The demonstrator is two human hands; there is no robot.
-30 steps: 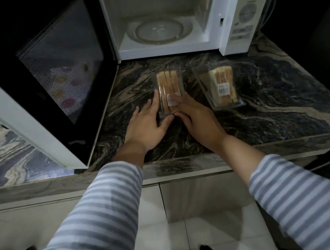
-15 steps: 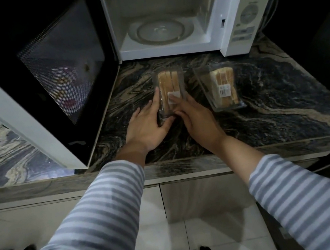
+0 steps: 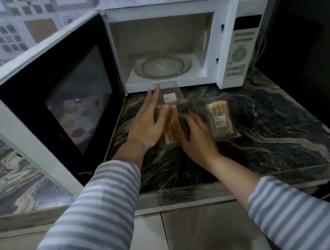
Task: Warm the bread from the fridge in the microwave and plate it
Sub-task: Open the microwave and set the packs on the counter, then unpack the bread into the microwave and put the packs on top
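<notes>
Two clear packs of bread sit on the dark marbled counter (image 3: 269, 129) before the open microwave (image 3: 168, 43). The near pack (image 3: 172, 128) has its lid (image 3: 169, 95) raised; the left hand (image 3: 149, 125) holds the lid with straight fingers, and the right hand (image 3: 198, 139) curls on the tray's right edge. The second pack (image 3: 220, 115) lies just beside. Labels too blurred to read.

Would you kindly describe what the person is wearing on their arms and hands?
Both arms wear long sleeves with horizontal grey and pale blue-white stripes, pushed back above the wrists. The left hand and right hand are bare: no gloves, rings, watch or bracelets show.
</notes>
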